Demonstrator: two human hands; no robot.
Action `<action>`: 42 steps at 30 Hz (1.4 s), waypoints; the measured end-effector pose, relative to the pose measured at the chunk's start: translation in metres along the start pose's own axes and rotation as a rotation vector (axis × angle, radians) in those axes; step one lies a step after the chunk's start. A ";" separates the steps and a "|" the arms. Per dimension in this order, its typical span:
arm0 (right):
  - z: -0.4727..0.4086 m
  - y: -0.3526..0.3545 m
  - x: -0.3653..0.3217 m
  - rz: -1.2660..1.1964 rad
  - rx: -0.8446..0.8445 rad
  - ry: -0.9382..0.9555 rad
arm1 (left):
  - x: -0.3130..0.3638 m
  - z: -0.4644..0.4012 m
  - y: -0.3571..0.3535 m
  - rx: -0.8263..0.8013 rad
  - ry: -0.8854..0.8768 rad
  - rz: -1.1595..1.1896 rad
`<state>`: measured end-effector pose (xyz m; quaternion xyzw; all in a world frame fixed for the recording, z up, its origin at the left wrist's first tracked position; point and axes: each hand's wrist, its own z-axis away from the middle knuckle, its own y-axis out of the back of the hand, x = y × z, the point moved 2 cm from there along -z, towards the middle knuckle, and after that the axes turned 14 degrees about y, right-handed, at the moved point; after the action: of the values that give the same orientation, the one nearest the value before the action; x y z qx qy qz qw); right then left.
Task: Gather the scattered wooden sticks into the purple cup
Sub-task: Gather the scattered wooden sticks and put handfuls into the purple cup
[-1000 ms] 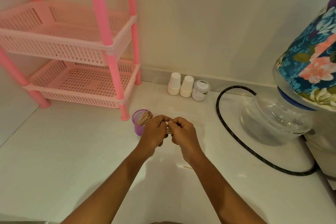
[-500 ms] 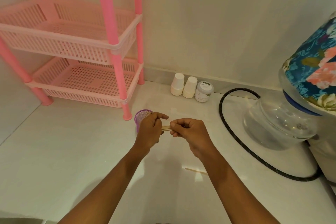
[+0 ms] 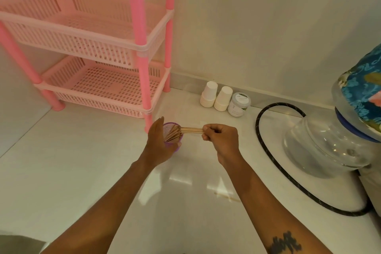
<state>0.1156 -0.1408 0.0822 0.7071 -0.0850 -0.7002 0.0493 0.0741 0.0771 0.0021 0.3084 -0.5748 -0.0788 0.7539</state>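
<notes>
Stick bundle (image 3: pixel 191 130) being pinched in right grip (image 3: pixel 219 140), long axis horizontal, tips being aimed left into purple cup (image 3: pixel 172 136); cup being cradled by left grip (image 3: pixel 159 146).

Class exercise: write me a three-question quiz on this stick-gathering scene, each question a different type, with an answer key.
1. True or false: the right hand pinches a bundle of wooden sticks whose far ends reach the purple cup.
2. The left hand is: A) flat on the floor, B) holding the purple cup, C) gripping the pink rack.
3. Fill in: one loose stick lies on the floor beside the right ____.

Key: 1 true; 2 B; 3 forearm.
</notes>
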 end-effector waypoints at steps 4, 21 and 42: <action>-0.007 -0.014 -0.002 0.062 -0.016 0.020 | -0.012 -0.012 -0.005 -0.103 0.038 0.082; -0.006 -0.105 -0.002 0.718 -0.425 0.507 | -0.016 -0.020 -0.011 -0.146 -0.022 0.288; 0.002 -0.101 0.008 0.779 -0.528 0.630 | -0.016 -0.016 -0.011 -0.128 0.040 0.183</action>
<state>0.1191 -0.0435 0.0553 0.7620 -0.1428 -0.3831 0.5022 0.0859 0.0819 -0.0199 0.2072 -0.5792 -0.0401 0.7874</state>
